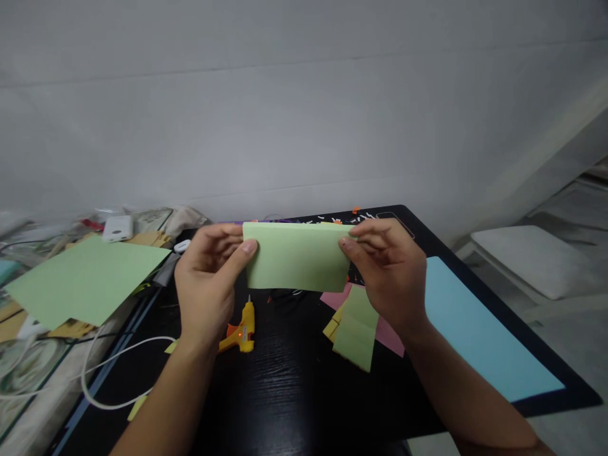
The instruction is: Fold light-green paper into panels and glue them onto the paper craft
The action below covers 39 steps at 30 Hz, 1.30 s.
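Note:
A light green paper rectangle point(298, 258), with a narrow strip along its top edge that looks folded, is held up over the black table point(275, 399). My left hand point(209, 272) pinches its left end, thumb in front and fingers behind. At the right end, my right hand point(392, 266) grips it the same way near the upper corner. Below the paper, a yellow glue gun point(243, 329) lies by my left wrist. Green paper pieces point(357, 329) rest on yellow and pink ones point(389, 337) beside my right forearm.
A blue sheet point(484, 335) lies on the table's right side. On the left are a large green sheet point(90, 278), a white device point(118, 228) and a looping white cable point(114, 405). Small paper scraps lie along the back edge. A white stool point(522, 259) stands at right.

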Motion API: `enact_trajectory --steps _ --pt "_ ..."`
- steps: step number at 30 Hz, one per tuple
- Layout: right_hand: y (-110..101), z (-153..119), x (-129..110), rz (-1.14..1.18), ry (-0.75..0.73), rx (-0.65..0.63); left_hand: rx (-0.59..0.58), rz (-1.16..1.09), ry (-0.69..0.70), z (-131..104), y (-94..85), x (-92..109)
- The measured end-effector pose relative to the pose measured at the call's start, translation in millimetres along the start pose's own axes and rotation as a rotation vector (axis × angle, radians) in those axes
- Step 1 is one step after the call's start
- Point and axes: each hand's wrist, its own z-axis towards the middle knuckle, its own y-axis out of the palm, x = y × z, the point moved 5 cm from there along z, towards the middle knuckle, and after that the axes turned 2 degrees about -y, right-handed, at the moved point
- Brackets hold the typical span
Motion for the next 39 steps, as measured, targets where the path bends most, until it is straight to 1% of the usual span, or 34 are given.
enact_trajectory --steps 3,6,9,12,16,20,28,31,35,39 --pt "-2.2 1.2 -4.1 -0.027 -0.045 -0.002 -0.006 0.020 0.065 -1.0 -0.6 7.4" --pt "-4.6 1.7 -4.6 -0.029 -0.070 -0.007 -0.020 0.101 0.140 -4.2 -1.9 14.5" --pt "-5.9 1.5 -4.2 -0.006 -0.086 -0.028 -0.055 0.201 0.132 -7.8 -2.4 16.0" --pt "-7.4 1.6 -5.1 -0.038 -0.099 -0.026 -0.030 0.256 0.130 -9.5 -4.2 16.1" --pt "-10.1 2.2 -8.0 -0.095 -0.121 0.000 0.016 0.260 0.132 -9.9 -5.2 16.3" --pt "-13.0 1.7 -11.3 -0.124 -0.165 0.023 0.015 0.250 0.147 -11.3 -4.5 18.8" --pt "-14.6 0.0 -13.0 -0.199 -0.269 0.015 0.007 0.254 0.164 -11.9 -5.1 21.5" --pt "-14.6 -0.1 -13.1 -0.220 -0.283 0.006 0.018 0.275 0.178 -13.2 -6.0 22.7" --pt "-14.7 -0.7 -14.8 -0.241 -0.290 0.015 0.031 0.312 0.227 -14.4 -6.3 27.5" --pt "-13.2 -0.6 -16.5 -0.245 -0.280 0.020 0.010 0.337 0.335 -11.7 -4.2 33.7"
